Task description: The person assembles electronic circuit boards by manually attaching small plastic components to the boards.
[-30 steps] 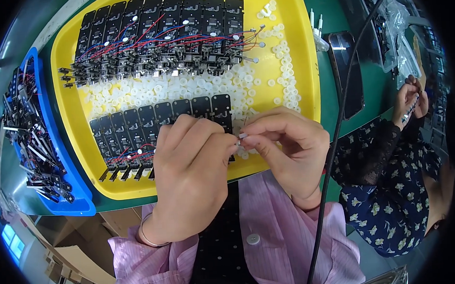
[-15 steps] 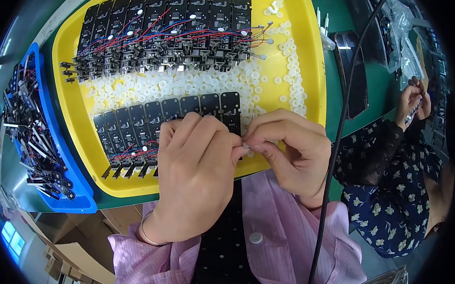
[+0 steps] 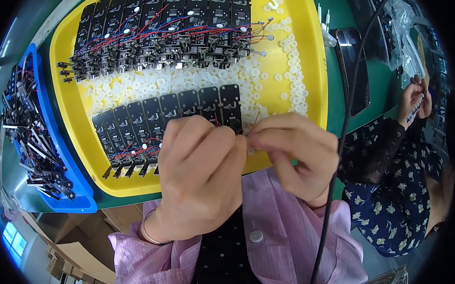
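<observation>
My left hand (image 3: pixel 201 178) is closed over the right end of the near row of black circuit boards (image 3: pixel 170 105), its fingers bent and hiding the boards' lower ends. My right hand (image 3: pixel 301 154) meets it at the fingertips, thumb and forefinger pinched together. What either pinch holds is hidden or too small to name. A thin wire (image 3: pixel 252 121) stands up by the right fingertips. Red and blue wires with small white discs (image 3: pixel 144 146) lie across the left boards of this row.
A yellow tray (image 3: pixel 314 87) carries both rows, the far circuit boards (image 3: pixel 173 15) and many translucent rings (image 3: pixel 204 79). A blue bin (image 3: pixel 69 172) of small parts stands left. At right are a phone (image 3: pixel 354 73), a hanging black cable (image 3: pixel 348 98) and a co-worker's hands (image 3: pixel 415 101).
My left fingers have rolled over, and the small pale round piece seen between the fingertips is now hidden. My right hand has shifted slightly right. The tray has moved a little.
</observation>
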